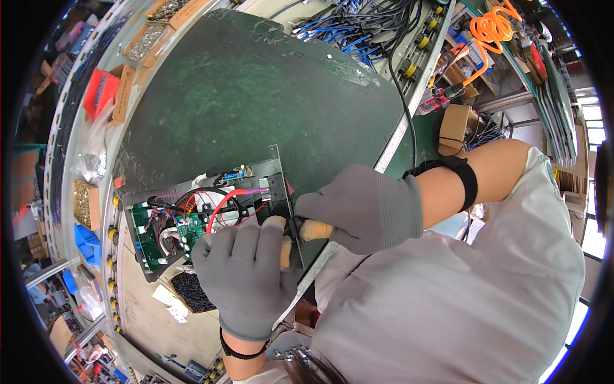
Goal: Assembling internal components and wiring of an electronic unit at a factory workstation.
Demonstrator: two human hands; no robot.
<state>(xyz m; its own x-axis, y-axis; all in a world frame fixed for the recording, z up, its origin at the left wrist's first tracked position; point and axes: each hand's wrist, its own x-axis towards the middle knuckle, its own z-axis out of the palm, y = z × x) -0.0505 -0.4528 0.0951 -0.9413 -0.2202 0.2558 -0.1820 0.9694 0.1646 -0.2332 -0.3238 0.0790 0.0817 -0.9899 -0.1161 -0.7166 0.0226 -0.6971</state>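
Note:
In front of me an open dark metal electronics chassis (277, 185) lies on the bench, with green circuit boards (189, 232), a thick red cable (225, 203) and thinner coloured wires inside. My left hand (246, 275), in a grey glove with bare fingertips, reaches over its near side, fingers curled on the end panel. From the right, my right hand (358, 208), gloved alike, presses against the outside of that panel with thumb and fingers closed. A small dark part shows between the two hands; its kind is hidden by the fingers.
A dark green mat (256, 96) covers the bench beyond the chassis. Bundled black and blue cables (364, 32) lie at the far end. A box of small black parts (192, 291) sits near my left hand. Parts bins (102, 93) line the left; an orange coiled hose (492, 32) hangs far right.

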